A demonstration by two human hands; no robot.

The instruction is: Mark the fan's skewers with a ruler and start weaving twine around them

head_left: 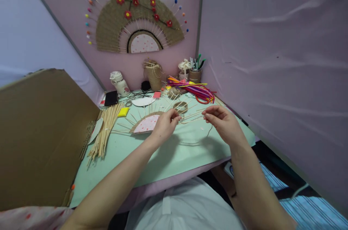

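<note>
A half-round fan base (pixel 146 124), with white dotted fabric inside a twine-wrapped rim, lies on the table. Thin wooden sticks (pixel 190 116) fan out from it. My left hand (pixel 166 125) is over its right side, thumb and fingers pinched among the sticks; what they grip is hidden. To the right, my right hand (pixel 224 124) is closed in a pinch near the stick tips, on a strand of twine (pixel 210 130) whose end dangles below. More thin twine (pixel 189 144) curves across the tabletop under my hands.
Bundled sticks (pixel 104 130) and a cardboard panel (pixel 40 139) stand left. Behind are a white bottle (pixel 119 83), a twine-wrapped vase (pixel 153 75), coloured pipe cleaners (pixel 194 88), a tape roll (pixel 180 107) and a pen cup (pixel 195 75). A finished fan (pixel 141 5) hangs on the wall.
</note>
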